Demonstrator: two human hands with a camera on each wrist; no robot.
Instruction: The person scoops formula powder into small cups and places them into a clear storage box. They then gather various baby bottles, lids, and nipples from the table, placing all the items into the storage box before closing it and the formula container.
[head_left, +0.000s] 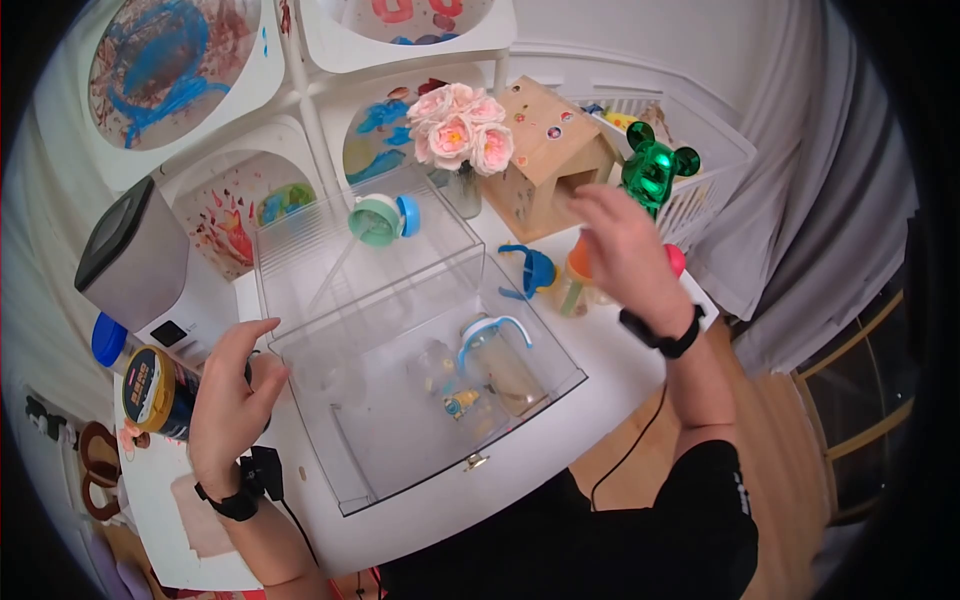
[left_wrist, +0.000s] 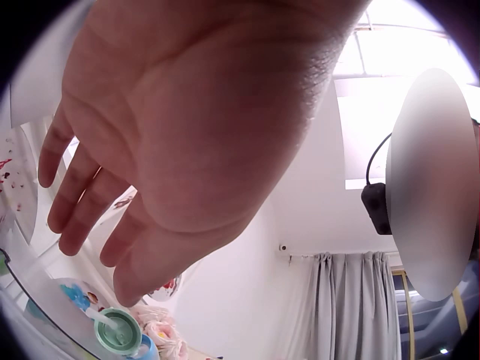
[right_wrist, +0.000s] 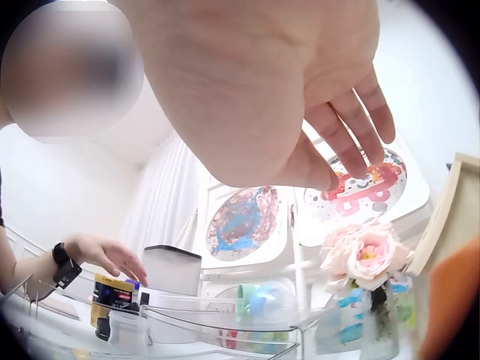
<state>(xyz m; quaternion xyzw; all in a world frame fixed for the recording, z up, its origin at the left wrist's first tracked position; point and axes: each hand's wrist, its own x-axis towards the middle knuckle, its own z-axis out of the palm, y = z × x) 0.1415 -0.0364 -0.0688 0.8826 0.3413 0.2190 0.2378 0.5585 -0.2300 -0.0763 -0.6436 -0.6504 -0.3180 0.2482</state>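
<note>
My left hand [head_left: 232,405] hovers at the left side of a clear plastic box [head_left: 380,480], fingers relaxed and holding nothing. Close behind it stands a dark jar [head_left: 160,392] with a yellow lid. In the left wrist view, its palm and loosely bent fingers show bare. My right hand [head_left: 628,255] is raised beside an orange-topped cup [head_left: 579,268], partly covering it in the head view. Its fingers are also relaxed, with nothing in them in the right wrist view. Inside the box lie a clear bottle [head_left: 508,372] with a pale blue handle and a small yellow toy [head_left: 460,402].
On the box's clear rear part sits a green-rimmed piece [head_left: 376,220] beside a blue ring [head_left: 408,215]. Behind are pink flowers [head_left: 462,130] in a vase, a wooden house [head_left: 545,150] and a shiny green bear [head_left: 650,172]. A blue cup lid [head_left: 530,270] lies right of the box; a grey-white appliance [head_left: 140,250] stands left.
</note>
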